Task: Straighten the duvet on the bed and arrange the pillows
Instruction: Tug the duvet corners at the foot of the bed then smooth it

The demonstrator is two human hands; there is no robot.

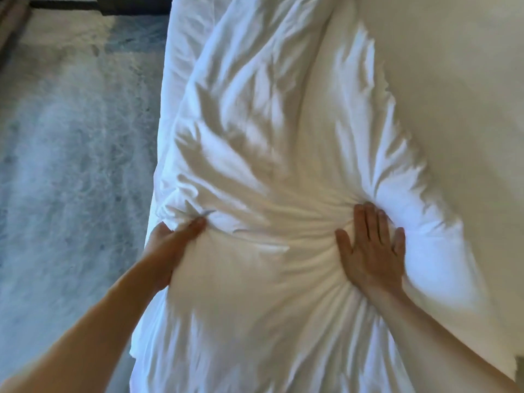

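Note:
A white, heavily creased duvet (263, 143) lies bunched in a long ridge along the left side of the bed. My left hand (167, 248) grips its left edge, thumb on top and fingers tucked underneath. My right hand (371, 251) lies flat on the duvet with fingers straight and spread, pressing into it. Folds fan out from between the two hands. To the right the smooth white sheet (459, 95) of the bed lies bare. No pillow can be told apart in this view.
A mottled grey-blue carpet (73, 143) covers the floor left of the bed. A dark strip of skirting or furniture (99, 2) runs along the top left, with a brown curtain edge (11, 21) in the corner.

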